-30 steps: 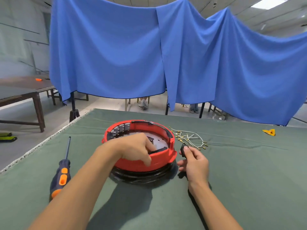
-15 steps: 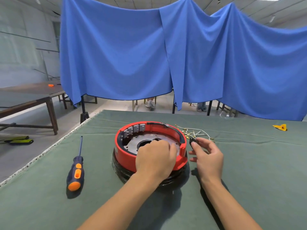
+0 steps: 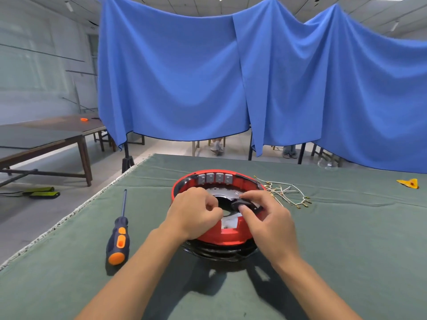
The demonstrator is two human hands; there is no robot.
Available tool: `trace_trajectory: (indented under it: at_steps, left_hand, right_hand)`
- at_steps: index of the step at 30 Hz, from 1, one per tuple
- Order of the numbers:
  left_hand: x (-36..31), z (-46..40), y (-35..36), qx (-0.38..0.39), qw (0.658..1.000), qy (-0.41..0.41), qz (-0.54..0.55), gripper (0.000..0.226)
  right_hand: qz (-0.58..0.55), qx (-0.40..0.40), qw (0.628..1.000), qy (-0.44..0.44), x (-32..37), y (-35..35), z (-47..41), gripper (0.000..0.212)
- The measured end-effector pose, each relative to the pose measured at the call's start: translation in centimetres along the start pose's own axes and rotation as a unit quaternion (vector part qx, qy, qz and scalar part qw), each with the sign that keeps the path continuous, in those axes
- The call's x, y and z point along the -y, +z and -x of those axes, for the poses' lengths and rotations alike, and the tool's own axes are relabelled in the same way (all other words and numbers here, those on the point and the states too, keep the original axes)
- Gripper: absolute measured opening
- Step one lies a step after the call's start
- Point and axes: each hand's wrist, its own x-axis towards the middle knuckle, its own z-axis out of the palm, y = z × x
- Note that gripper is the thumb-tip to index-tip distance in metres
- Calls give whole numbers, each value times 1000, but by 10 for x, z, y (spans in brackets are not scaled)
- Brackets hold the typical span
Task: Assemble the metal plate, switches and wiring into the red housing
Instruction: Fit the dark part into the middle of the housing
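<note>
- My right hand point(image 3: 268, 218) pinches a small black switch point(image 3: 242, 205) between thumb and forefinger, holding it just above the inner edge of the red housing point(image 3: 227, 236) at about 3 o'clock of the ring.
- The switch's long axis runs roughly from 9 to 3 o'clock as I see it, slightly tilted; I cannot tell which face points down.
- My left hand point(image 3: 193, 213) sits over the 9 o'clock side of the housing, fingers curled in toward the palm. I cannot tell whether they pinch anything.
- Between the two hands I see the metal plate point(image 3: 228, 221) lying flat inside the housing, with a dark round opening at its middle.
- At 12 o'clock on the inner wall stands a row of four grey switches point(image 3: 215, 178), side by side and upright.
- The housing lies flat on a black coil point(image 3: 219, 251) on the green table cloth point(image 3: 346, 239), open side up.
- At 2 o'clock, just beside the housing, lies the wiring point(image 3: 286, 192), a loose bundle of pale leads with brass-coloured terminals.
- At 9 o'clock, well apart, lies a screwdriver point(image 3: 119, 229), shaft pointing to 12, orange-and-dark handle toward me.
- Far out at 2 o'clock is a small yellow piece point(image 3: 409, 183).
</note>
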Motion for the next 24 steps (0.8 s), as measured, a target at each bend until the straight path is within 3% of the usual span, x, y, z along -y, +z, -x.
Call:
trace_trajectory:
  at_steps: [5,14,19,24]
  left_hand:
    - [-1,1,2,-16,999,-23,27,17]
    - [-9,10,9,-119,992,-16,31,27]
    - [-20,13,9,-209,978,14,17,30]
    - [-32,14,6,-216,971,88,43,26]
  right_hand:
    - [16,26,999,-13,-2,3,3,7]
    - [-99,-4,993,62,3,-2,5,20]
    - [-83,-27,991,98,6,0,7,18]
    - [-67,-43,992,94,7,0,7,18]
